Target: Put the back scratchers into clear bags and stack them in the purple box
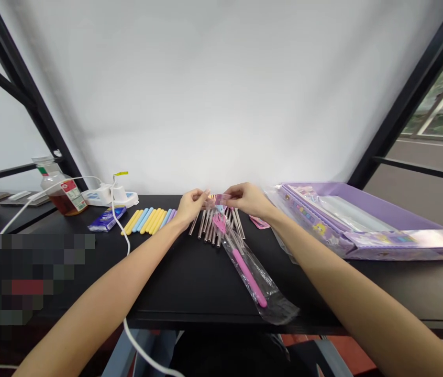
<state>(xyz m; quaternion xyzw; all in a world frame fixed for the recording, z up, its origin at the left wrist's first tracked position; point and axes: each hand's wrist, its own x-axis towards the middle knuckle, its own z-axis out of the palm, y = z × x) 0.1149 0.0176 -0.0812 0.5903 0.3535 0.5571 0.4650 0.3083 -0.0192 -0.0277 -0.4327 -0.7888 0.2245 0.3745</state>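
My right hand (247, 200) pinches a small pink-and-clear plastic packet (221, 199) above the black table (174, 283). My left hand (192, 205) is raised just beside the packet's left end, and I cannot tell whether its fingertips grip it. Below both hands lies a fanned group of metal straws (214, 230). A clear plastic bag (255, 283) holding a pink-handled brush (248, 277) stretches towards the table's front edge. Yellow, blue and purple pastel sticks (146, 220) lie left of my left hand.
A purple-and-white packaged box (366, 225) lies on the right, with a pink slip (259, 222) near it. A power strip (109, 196), white cable (121, 230), blue packet (107, 219) and amber liquid bottle (62, 191) stand left. Black frame posts (402, 104) rise at the sides.
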